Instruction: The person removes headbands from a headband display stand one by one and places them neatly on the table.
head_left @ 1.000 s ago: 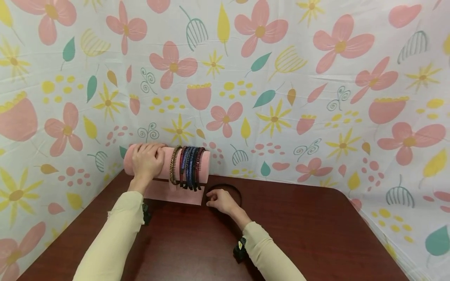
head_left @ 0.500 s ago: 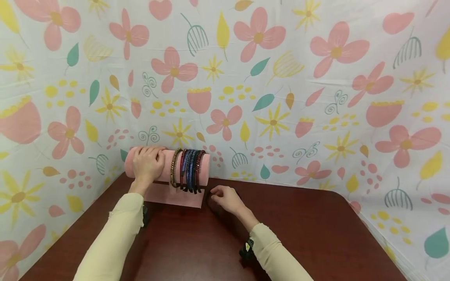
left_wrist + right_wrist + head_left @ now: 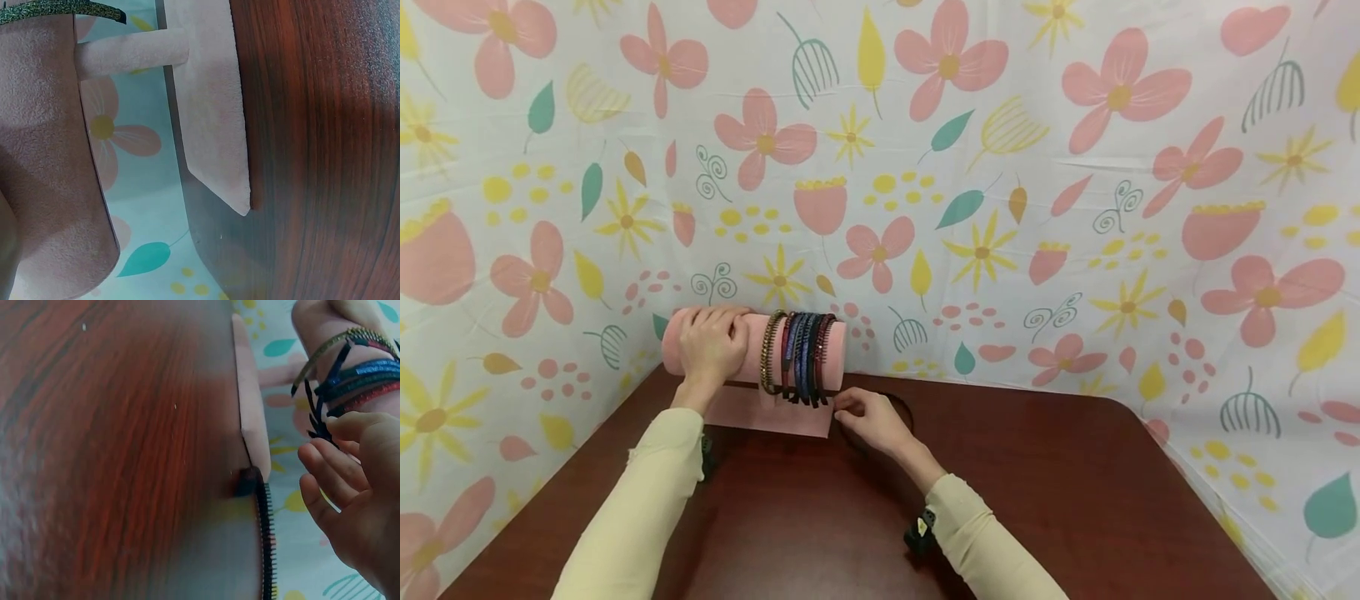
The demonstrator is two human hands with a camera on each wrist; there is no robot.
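Observation:
A pink plush headband holder [image 3: 756,367], a thick roll on a flat base [image 3: 212,125], stands at the back left of the table. Several headbands [image 3: 805,354] circle its right half: a gold one [image 3: 770,354] leftmost, then red, blue and dark ones with toothed inner sides. My left hand [image 3: 713,342] grips the roll's left part from above, fingers over its top. The right hand [image 3: 876,421] is at the roll's right end, fingers loosely bent; its fingertips [image 3: 334,425] are right at the headbands' dark lower ends. Behind that hand, a black toothed headband [image 3: 267,537] lies on the table.
The dark wooden table [image 3: 1037,483] has its back edge close to a flower-printed curtain [image 3: 970,192], which also hangs along the left and right sides. Small dark wrist cameras [image 3: 919,529] sit at both sleeves.
My right hand has shifted slightly right, then back left and up to the headbands' lower ends. The left hand keeps its grip on the roll.

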